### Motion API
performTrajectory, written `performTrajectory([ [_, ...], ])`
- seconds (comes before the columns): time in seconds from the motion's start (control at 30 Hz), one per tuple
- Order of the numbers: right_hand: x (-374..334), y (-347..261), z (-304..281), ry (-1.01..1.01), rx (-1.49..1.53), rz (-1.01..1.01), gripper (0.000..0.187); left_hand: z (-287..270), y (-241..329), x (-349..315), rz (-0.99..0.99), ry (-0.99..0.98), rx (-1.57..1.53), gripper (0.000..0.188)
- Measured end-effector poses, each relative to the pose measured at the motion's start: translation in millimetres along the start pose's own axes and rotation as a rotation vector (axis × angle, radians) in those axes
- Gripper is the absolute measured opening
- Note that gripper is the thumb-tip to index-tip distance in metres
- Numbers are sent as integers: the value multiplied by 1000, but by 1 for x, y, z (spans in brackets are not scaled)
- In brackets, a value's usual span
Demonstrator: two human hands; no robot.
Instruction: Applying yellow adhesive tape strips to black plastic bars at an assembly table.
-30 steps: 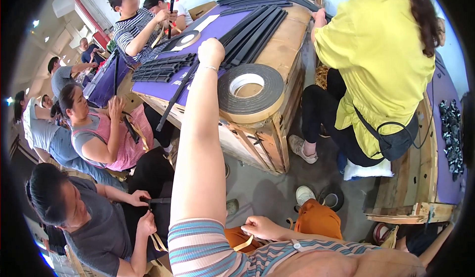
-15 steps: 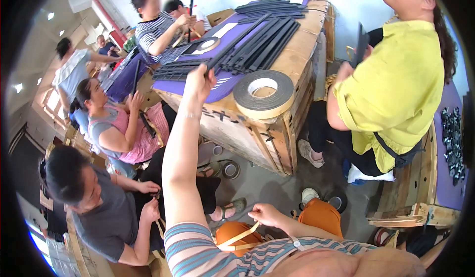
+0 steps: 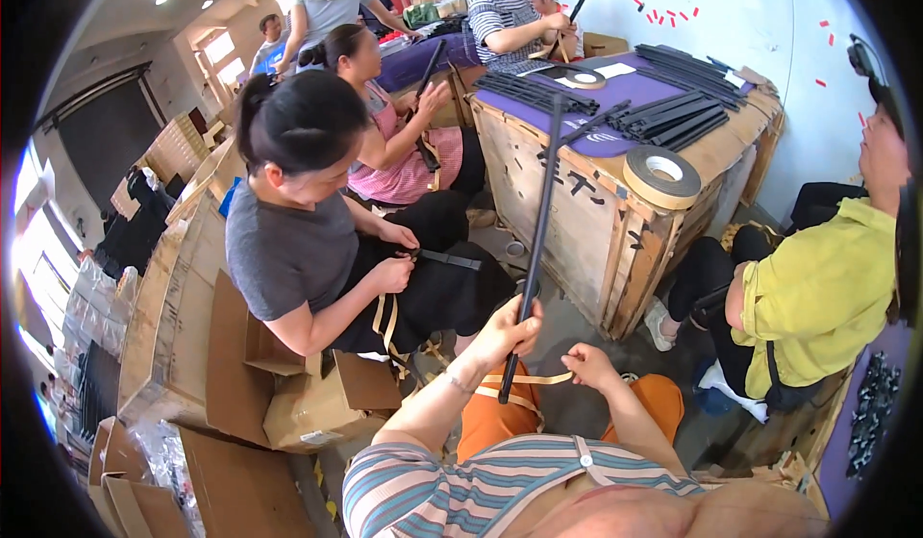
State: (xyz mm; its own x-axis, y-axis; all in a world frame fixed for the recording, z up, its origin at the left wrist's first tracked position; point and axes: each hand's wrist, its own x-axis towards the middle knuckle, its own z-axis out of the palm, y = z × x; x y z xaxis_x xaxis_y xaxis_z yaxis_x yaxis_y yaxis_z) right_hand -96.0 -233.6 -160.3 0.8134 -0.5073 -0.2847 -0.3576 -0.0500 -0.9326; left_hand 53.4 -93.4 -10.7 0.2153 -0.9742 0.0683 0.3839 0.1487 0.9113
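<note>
While your left hand is clamped round the lower part of a long black strip, the strip stands almost upright, rising from that hand past the front of the wooden counter. Your right hand, just beside it, pinches a tan band with fingers together. By my reading, one strip is picked and in hand, and the banding is barely begun. More black strips lie on the counter well above your hands, beside a tape roll; those look left to do
</note>
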Motion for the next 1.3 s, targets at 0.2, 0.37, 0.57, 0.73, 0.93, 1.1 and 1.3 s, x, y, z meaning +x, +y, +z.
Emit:
performTrajectory([
  [0.2, -24, -33, -21, 67, 52, -160, 16, -1, 16, -53, 175, -5, -59, 23],
  [0.37, -40, -86, -19, 48, 97, -250, 13, 8, 33, -74, 245, -162, -184, 50],
  [0.57, -54, -110, -13, 113, 18, -403, 13, 9, 42, -98, 325, -86, -189, 40],
  [0.73, -90, -152, -14, -16, 179, -413, 11, 17, 56, -104, 213, -115, -131, 31],
  [0.93, -124, -191, -17, -35, 171, -508, 12, 27, 46, -98, 133, -88, -47, 47],
  [1.1, -144, -205, -17, -32, 174, -500, 14, 38, 32, -101, -29, -79, 26, 42],
  [1.3, -145, -209, -8, 31, 209, -593, 15, 42, 20, -101, -112, -88, 13, 44],
])
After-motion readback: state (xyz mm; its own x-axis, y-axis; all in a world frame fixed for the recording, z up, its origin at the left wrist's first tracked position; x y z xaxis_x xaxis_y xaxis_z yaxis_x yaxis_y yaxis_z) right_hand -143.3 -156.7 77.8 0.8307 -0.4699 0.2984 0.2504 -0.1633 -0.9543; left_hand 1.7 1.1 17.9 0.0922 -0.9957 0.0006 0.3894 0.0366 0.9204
